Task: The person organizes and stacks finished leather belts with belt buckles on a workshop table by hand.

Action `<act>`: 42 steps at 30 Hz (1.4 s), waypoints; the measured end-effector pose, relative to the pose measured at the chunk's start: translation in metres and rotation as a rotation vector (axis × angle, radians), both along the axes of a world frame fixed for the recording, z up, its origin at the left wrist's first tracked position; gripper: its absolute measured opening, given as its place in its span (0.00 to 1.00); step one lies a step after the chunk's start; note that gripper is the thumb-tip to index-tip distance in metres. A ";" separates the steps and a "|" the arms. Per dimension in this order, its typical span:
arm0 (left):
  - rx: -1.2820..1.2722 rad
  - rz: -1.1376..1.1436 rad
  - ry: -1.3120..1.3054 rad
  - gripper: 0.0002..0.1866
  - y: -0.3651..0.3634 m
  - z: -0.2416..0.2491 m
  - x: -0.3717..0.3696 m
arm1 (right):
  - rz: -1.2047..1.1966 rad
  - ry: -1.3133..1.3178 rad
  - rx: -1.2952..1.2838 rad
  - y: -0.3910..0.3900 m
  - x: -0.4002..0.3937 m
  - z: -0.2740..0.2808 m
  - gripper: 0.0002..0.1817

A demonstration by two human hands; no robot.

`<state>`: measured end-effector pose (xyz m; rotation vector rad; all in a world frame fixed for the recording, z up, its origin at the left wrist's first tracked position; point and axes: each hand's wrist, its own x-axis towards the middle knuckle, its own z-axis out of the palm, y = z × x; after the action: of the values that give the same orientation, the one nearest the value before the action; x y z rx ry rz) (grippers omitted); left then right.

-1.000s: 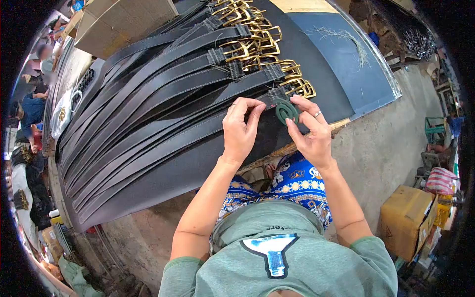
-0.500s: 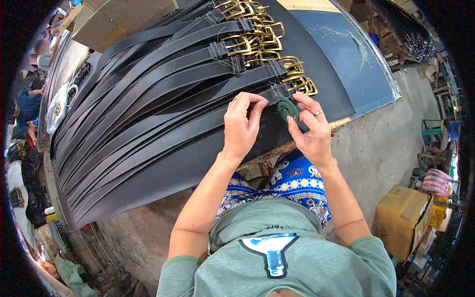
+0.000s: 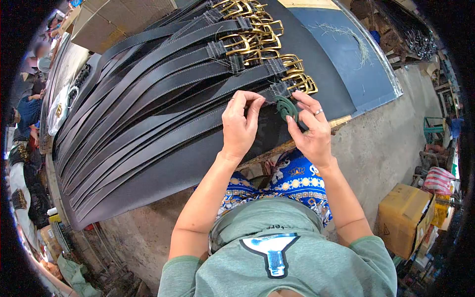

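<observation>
Black stitched belts (image 3: 163, 89) lie fanned out over the dark table, their gold buckles (image 3: 303, 81) toward the upper right. A small dark green coiled item (image 3: 286, 108) is at the end of the nearest belt, beside my right hand (image 3: 311, 128). The fingers of my right hand curl around its right side. To its left, my left hand (image 3: 241, 121) has thumb and index finger pinched together over the nearest belt; anything between the fingertips is too small to make out.
A cardboard box (image 3: 118, 22) stands on the table at the upper left. Loose threads (image 3: 346, 37) lie on the blue-grey sheet (image 3: 341, 74). Another cardboard box (image 3: 404, 220) is on the floor at right. People (image 3: 29, 111) are at the far left.
My left hand has shifted very slightly left, its fingertips a little farther from the green coil. My right hand has hardly moved.
</observation>
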<state>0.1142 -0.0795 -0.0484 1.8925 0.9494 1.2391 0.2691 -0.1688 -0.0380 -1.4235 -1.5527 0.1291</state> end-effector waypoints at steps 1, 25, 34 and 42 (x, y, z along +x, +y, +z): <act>-0.058 0.003 -0.018 0.04 -0.001 0.003 -0.001 | -0.001 0.012 0.009 0.000 0.000 0.000 0.09; -0.177 0.000 -0.166 0.02 0.017 0.010 0.031 | 0.006 0.066 -0.025 0.031 0.023 0.030 0.06; -0.099 0.014 -0.201 0.03 0.020 0.003 0.034 | -0.019 0.009 -0.045 0.031 0.022 0.031 0.09; -0.122 -0.009 -0.165 0.03 0.020 0.005 0.031 | -0.004 0.017 -0.052 0.031 0.022 0.030 0.10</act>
<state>0.1455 -0.0595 -0.0434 1.6715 0.9061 1.2806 0.2915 -0.1379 -0.0082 -1.4620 -1.5427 0.1794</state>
